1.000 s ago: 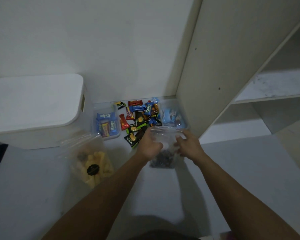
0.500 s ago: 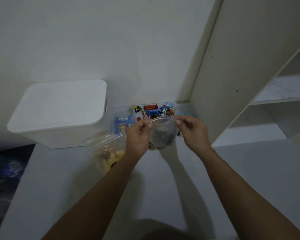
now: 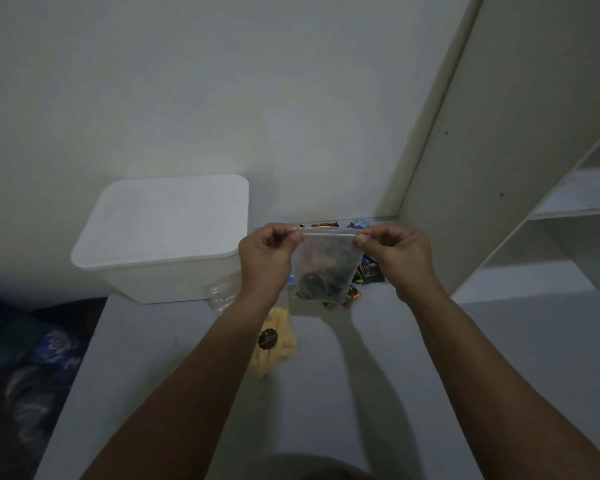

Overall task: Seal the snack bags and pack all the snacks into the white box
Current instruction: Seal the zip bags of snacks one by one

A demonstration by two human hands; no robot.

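Observation:
I hold a clear zip bag of dark snacks up in the air by its top strip. My left hand pinches the strip's left end and my right hand pinches its right end. The bag hangs in front of a pile of small wrapped snacks by the wall, mostly hidden behind it. A second clear bag with yellow snacks and a dark round label lies on the table below my left wrist. The white box stands at the left with its lid on.
A pale cabinet side panel rises at the right, with open shelves beyond it. The grey table ends at its left edge, where dark patterned fabric lies below. A plain wall stands behind.
Both hands have lifted the dark-snack bag off the table and drawn its top strip out straight between them. The view has tilted up, so the box sits nearer the middle.

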